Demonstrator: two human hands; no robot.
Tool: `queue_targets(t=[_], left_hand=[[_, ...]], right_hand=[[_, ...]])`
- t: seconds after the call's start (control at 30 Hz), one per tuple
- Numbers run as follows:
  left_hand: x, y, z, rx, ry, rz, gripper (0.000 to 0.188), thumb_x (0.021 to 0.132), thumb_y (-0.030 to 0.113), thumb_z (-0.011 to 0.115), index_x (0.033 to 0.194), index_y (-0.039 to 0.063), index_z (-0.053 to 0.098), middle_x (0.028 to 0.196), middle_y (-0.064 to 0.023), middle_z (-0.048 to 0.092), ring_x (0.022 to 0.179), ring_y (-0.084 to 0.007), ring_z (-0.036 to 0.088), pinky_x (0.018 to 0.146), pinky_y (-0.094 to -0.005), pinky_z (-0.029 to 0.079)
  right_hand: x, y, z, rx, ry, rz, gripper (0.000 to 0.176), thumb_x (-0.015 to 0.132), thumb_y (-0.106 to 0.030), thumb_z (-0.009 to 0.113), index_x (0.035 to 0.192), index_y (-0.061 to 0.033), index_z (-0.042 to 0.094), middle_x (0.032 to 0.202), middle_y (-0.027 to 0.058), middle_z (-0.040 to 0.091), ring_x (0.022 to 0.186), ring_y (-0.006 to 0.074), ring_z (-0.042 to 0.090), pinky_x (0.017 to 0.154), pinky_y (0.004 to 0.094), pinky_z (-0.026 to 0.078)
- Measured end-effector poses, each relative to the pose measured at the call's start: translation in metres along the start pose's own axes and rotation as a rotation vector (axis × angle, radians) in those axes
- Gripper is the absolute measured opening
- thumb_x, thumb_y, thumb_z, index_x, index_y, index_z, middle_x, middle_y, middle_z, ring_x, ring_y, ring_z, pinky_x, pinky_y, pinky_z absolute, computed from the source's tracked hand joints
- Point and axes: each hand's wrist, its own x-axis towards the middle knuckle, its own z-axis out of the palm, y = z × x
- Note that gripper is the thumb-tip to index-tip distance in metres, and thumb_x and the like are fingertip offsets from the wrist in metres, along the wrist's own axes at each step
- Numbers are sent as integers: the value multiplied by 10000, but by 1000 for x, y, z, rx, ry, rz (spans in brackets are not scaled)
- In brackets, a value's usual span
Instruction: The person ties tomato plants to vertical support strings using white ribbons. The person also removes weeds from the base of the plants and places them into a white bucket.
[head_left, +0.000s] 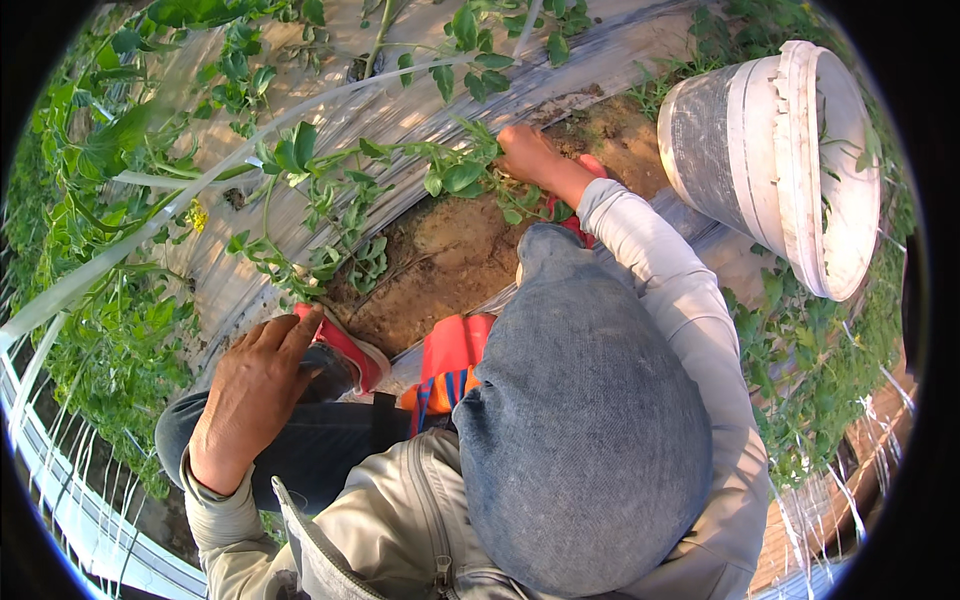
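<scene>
My right hand (527, 155) is closed around the leafy tip of a green vine (457, 169) that lies across the soil strip; its fingertips are partly hidden by leaves. My left hand (262, 375) is over my bent left knee, beside a red shoe (352, 349), with its fingers stretched toward a leafy shoot (300, 281). Whether those fingertips touch the shoot I cannot tell. Between my hands is bare brown soil (450, 240), bordered by plastic mulch film (405, 180). My denim-covered knee (585, 412) fills the middle.
A white plastic bucket (739, 150) with leaves inside stands tilted at the upper right. A pale strip (157, 217) crosses the upper left above dense plants (97, 360). White strings (844, 495) hang at the lower right. A red and orange seat or bag (450, 360) lies between my legs.
</scene>
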Motion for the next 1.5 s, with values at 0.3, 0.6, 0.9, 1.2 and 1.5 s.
queue_targets(t=[0.3, 0.6, 0.9, 1.2, 1.5], left_hand=[[0, 0, 1, 19, 27, 48, 712, 812, 46, 763, 1477, 58, 510, 1321, -177, 625, 1198, -372, 621, 1009, -445, 514], [-8, 2, 5, -1, 46, 5, 697, 806, 73, 774, 1456, 52, 522, 1266, -165, 639, 1167, -362, 628, 987, -435, 521], [-20, -3, 15, 122, 159, 66, 598, 841, 152, 712, 1399, -7, 565, 1049, -127, 633, 1055, -311, 642, 868, -388, 554], [-26, -4, 18, 80, 104, 8, 641, 839, 202, 747, 1423, 30, 546, 1199, -159, 659, 1123, -326, 649, 955, -413, 523], [-25, -4, 17, 70, 84, 18, 631, 828, 168, 757, 1409, 39, 547, 1227, -158, 648, 1115, -334, 644, 962, -412, 522]], right_hand=[[1, -10, 33, -27, -151, 135, 206, 819, -111, 694, 992, -22, 762, 1015, 223, 734, 1004, 417, 718, 855, 516, 583], [-7, -10, 35, -694, -144, -323, 126, 860, -230, 718, 929, -180, 811, 951, 102, 758, 909, 261, 748, 723, 382, 582], [12, 22, 31, 170, -227, -85, 258, 870, -151, 617, 1046, 12, 714, 1064, 280, 721, 974, 459, 705, 828, 512, 554], [2, 10, 38, 88, 21, -498, 287, 866, -144, 640, 1113, -8, 694, 979, 266, 725, 936, 476, 683, 778, 503, 546], [-16, 9, 53, -203, -56, -392, 249, 882, -141, 639, 1080, 5, 679, 958, 279, 714, 916, 480, 682, 761, 520, 536]])
